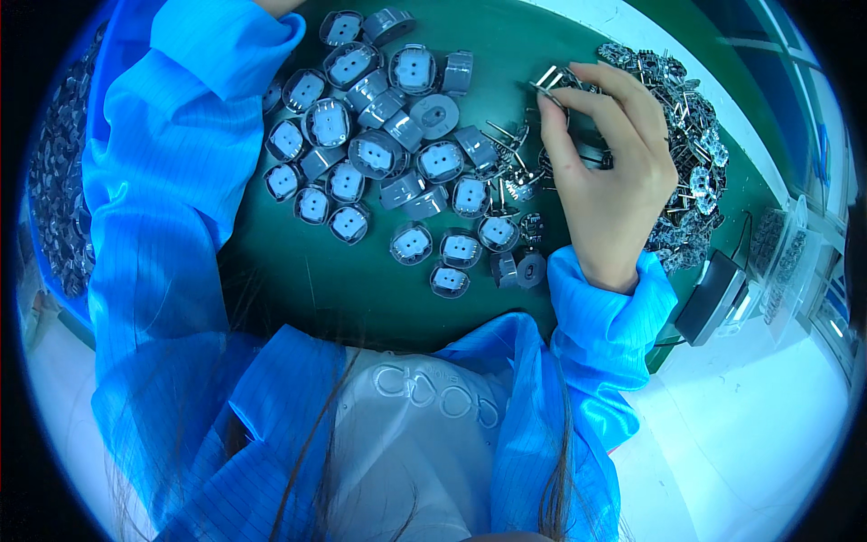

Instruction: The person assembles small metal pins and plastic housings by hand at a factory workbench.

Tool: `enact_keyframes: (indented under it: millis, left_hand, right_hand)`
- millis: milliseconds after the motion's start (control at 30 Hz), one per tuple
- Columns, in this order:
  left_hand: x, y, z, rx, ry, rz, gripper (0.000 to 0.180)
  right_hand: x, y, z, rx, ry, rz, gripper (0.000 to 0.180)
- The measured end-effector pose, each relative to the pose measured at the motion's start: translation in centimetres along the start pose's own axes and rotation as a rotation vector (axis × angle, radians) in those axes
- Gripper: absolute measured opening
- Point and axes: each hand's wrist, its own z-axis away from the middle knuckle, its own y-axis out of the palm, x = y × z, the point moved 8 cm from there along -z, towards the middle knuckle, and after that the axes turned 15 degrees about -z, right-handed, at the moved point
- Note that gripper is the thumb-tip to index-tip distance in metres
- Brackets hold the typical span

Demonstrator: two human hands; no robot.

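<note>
My right hand [619, 149] is over the right part of the green table, thumb and index finger pinched on a small metal-pinned part [547, 83]. More loose pinned parts [513, 167] lie just left of it. Only a sliver of my left hand [278, 4] shows at the top edge; its fingers are out of the picture. Between my arms lie many round grey housings [375, 154], several with a light face and small slots turned up. Others rest on their sides, and one grey housing [435, 116] shows a plain round back.
A large heap of metal-pinned parts [700, 181] covers the table's right side. At the far left a blue bin [113, 54] holds many small dark grey pieces [65, 172]. A black box-shaped device [711, 298] with a cable sits at the right edge, beside a clear plastic container [784, 262].
</note>
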Motion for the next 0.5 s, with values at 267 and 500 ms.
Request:
enact_keyframes:
  millis: [267, 500]
  left_hand:
    - [-0.2, -1.2, -0.4, -0.037, 0.305, 0.116, 0.014]
    - [2.2, -0.9, -0.5, -0.138, 0.238, -0.284, 0.018]
  right_hand:
    - [-1.1, -1.3, 0.3, -0.144, 0.156, -0.182, 0.015]
    - [-1.8, -1.4, 0.6, -0.207, 0.281, -0.376, 0.024]
